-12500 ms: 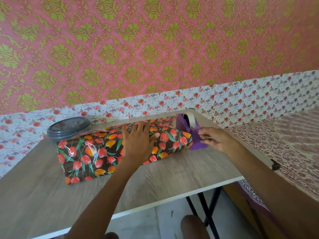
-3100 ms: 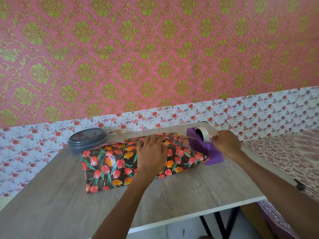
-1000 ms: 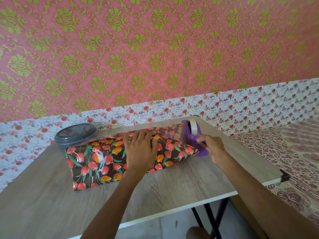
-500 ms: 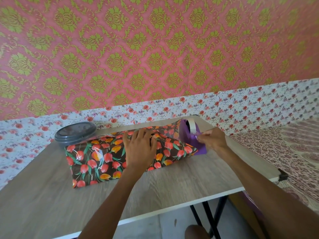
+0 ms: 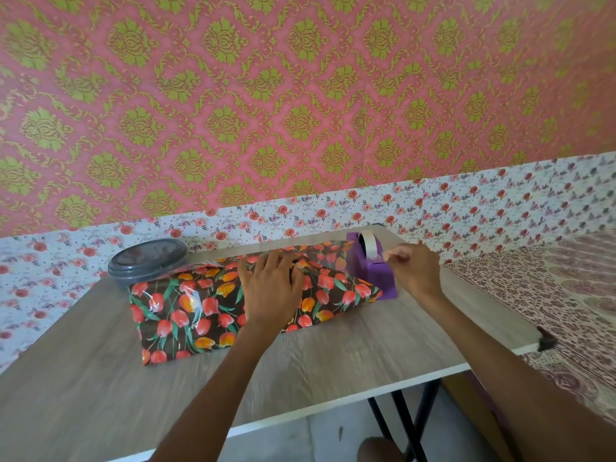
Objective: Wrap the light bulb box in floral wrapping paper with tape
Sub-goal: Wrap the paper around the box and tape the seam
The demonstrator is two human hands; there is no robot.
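Observation:
Dark floral wrapping paper (image 5: 186,311) with red and orange tulips lies folded over the box on the wooden table (image 5: 100,395); the box itself is hidden under it. My left hand (image 5: 271,288) presses flat on the paper's middle, fingers spread toward the far fold. A purple tape dispenser (image 5: 370,265) with a white tape roll stands at the paper's right end. My right hand (image 5: 415,270) is at the dispenser's front, fingers curled and pinching the tape end near the cutter.
A grey round lidded container (image 5: 148,261) sits at the back left, touching the paper's far corner. The table's right edge borders a patterned bedspread (image 5: 550,295). Papered walls stand close behind the table. A knee shows below the front edge.
My right hand has shifted slightly at the dispenser, rising from its front base to the cutter with the tape end. My left hand has stayed pressed on the paper.

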